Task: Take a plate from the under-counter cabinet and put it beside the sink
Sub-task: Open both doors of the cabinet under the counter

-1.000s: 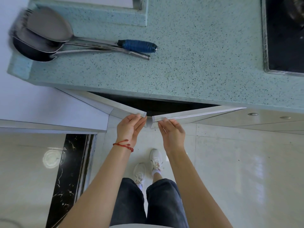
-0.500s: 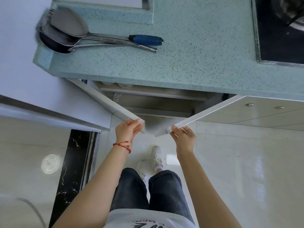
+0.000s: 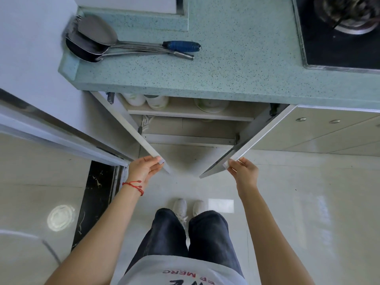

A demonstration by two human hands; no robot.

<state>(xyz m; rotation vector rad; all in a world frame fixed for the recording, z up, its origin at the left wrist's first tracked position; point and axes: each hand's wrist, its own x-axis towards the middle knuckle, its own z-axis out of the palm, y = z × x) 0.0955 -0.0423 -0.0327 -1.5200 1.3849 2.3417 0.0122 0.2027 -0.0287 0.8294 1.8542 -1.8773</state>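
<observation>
The under-counter cabinet stands open below the speckled green counter (image 3: 236,64). My left hand (image 3: 145,167), with a red cord at its wrist, grips the free edge of the left cabinet door (image 3: 131,132). The free edge of the right cabinet door (image 3: 255,138) is held by my right hand (image 3: 243,172). On the upper shelf (image 3: 185,114) inside sit white bowls (image 3: 147,99) at the left and a clear dish or plate (image 3: 211,104) at the right, all half hidden under the counter's edge. No sink is in view.
Two metal ladles and a blue-handled utensil (image 3: 127,45) lie on the counter's left end. A black stove (image 3: 339,31) with a pan is at the top right. A white wall and door frame (image 3: 51,128) close off the left. My legs and shoes stand on the glossy tile floor.
Both cabinet doors have swung from nearly shut to wide open, my hands moving apart with them. The shelf and its dishes have come into view.
</observation>
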